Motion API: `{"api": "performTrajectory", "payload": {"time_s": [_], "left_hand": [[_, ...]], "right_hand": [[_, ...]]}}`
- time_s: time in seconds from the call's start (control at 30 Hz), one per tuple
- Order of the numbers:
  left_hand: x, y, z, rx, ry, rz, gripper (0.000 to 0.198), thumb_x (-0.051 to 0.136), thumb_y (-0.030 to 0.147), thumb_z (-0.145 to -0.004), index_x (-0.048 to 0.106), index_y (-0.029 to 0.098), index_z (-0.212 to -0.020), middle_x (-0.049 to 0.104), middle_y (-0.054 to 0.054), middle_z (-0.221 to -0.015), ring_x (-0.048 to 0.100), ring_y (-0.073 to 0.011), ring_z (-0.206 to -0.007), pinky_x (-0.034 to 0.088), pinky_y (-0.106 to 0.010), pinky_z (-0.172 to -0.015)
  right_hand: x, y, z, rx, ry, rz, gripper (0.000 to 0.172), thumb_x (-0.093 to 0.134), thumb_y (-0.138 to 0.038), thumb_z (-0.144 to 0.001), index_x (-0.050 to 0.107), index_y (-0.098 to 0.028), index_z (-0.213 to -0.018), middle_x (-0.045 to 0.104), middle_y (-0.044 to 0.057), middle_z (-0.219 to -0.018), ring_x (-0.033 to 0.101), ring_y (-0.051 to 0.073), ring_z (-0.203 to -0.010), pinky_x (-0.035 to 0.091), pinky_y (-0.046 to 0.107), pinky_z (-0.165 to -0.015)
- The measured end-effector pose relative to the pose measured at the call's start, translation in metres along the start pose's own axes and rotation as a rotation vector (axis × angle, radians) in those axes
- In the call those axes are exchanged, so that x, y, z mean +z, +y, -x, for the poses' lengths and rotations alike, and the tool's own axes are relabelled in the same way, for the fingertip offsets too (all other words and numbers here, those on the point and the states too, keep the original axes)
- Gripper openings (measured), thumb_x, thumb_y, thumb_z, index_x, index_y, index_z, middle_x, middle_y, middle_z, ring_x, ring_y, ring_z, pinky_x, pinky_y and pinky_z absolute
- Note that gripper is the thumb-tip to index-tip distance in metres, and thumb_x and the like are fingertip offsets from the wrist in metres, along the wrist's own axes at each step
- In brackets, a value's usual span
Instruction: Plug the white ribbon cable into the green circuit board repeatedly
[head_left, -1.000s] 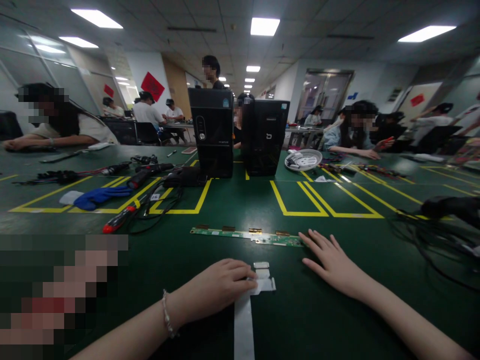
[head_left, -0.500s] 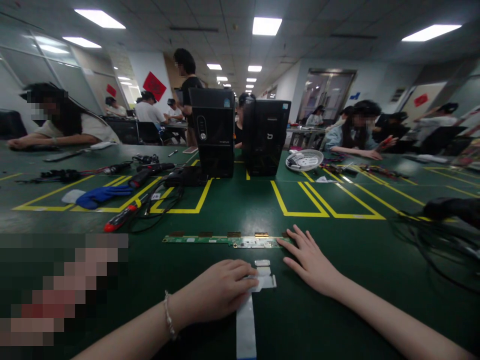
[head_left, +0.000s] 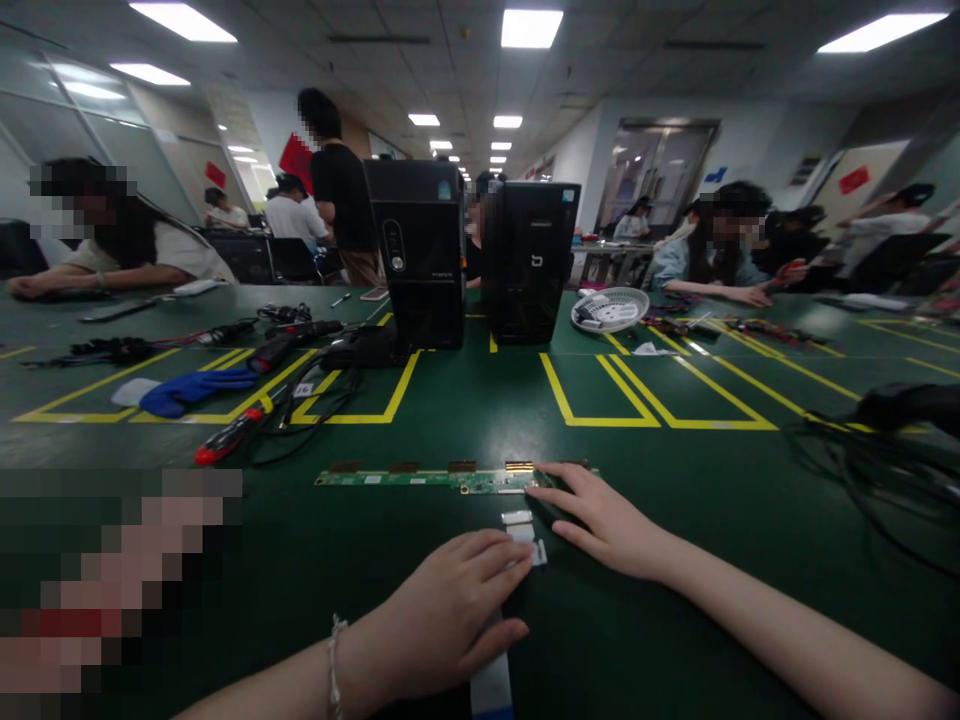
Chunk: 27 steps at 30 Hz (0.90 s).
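A long, narrow green circuit board (head_left: 405, 480) with brown and gold tabs along its far edge lies flat on the table. My right hand (head_left: 611, 525) has its fingers spread, two fingertips resting at the board's right part and partly covering it. Nearer to me, a white flat ribbon cable (head_left: 491, 685) with pale connector ends (head_left: 517, 517) runs toward the bottom of the view. My left hand (head_left: 465, 605) lies over it, fingers stretched out and thumb apart, touching the white piece near the connectors. The cable's middle is hidden under that hand.
Two black computer towers (head_left: 421, 250) stand at the back. To the left lie a red-and-black tool (head_left: 232, 435), a blue glove (head_left: 191, 390) and cables. A white basket (head_left: 610, 309) and black cables (head_left: 870, 480) are on the right. Co-workers sit around; a pixelated patch covers the lower left.
My right hand has slid left along the circuit board. My left hand has opened out, thumb apart, and covers more of the ribbon cable. The standing person behind has shifted left.
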<state>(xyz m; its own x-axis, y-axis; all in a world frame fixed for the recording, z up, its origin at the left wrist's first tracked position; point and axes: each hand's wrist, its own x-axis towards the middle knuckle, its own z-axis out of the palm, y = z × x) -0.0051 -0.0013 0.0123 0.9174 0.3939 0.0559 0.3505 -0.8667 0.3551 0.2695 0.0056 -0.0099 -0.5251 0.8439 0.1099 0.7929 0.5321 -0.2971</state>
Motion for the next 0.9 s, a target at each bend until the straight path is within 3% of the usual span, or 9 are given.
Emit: {"api": "performTrajectory", "payload": {"time_s": [0.33, 0.53, 0.77, 0.9], "left_hand": [[0.008, 0.005, -0.003, -0.079, -0.071, 0.007, 0.054, 0.05, 0.04, -0.097, 0.041, 0.019, -0.146, 0.045, -0.007, -0.15, 0.044, -0.0284, -0.134, 0.038, -0.048, -0.112], [0.01, -0.005, -0.008, -0.127, -0.028, 0.011, 0.052, 0.046, 0.038, -0.099, 0.04, 0.017, -0.146, 0.047, -0.009, -0.149, 0.042, -0.0289, -0.136, 0.039, -0.05, -0.111], [0.008, -0.005, -0.012, -0.141, 0.035, 0.051, 0.043, 0.045, 0.032, -0.099, 0.05, 0.016, -0.138, 0.054, -0.01, -0.142, 0.045, -0.0264, -0.133, 0.04, -0.046, -0.111], [0.012, -0.008, -0.011, -0.149, 0.082, 0.059, 0.047, 0.047, 0.034, -0.098, 0.047, 0.016, -0.141, 0.048, -0.011, -0.147, 0.041, -0.0272, -0.137, 0.039, -0.048, -0.111]], "right_hand": [[0.002, 0.004, 0.004, 0.019, -0.053, -0.018, 0.05, 0.038, -0.052, -0.099, 0.044, -0.03, -0.144, 0.032, 0.008, -0.156, 0.028, 0.029, -0.143, 0.025, 0.057, -0.115], [0.003, 0.006, 0.007, 0.025, -0.059, -0.026, 0.053, 0.041, -0.053, -0.098, 0.042, -0.03, -0.145, 0.032, 0.008, -0.156, 0.027, 0.029, -0.143, 0.026, 0.055, -0.116], [0.005, 0.007, 0.008, 0.034, -0.055, -0.01, 0.056, 0.043, -0.055, -0.097, 0.039, -0.03, -0.147, 0.035, 0.009, -0.154, 0.031, 0.03, -0.141, 0.029, 0.056, -0.114], [0.006, 0.007, 0.008, 0.015, -0.033, -0.01, 0.055, 0.044, -0.054, -0.097, 0.04, -0.03, -0.147, 0.035, 0.009, -0.155, 0.031, 0.03, -0.141, 0.028, 0.056, -0.114]]}}
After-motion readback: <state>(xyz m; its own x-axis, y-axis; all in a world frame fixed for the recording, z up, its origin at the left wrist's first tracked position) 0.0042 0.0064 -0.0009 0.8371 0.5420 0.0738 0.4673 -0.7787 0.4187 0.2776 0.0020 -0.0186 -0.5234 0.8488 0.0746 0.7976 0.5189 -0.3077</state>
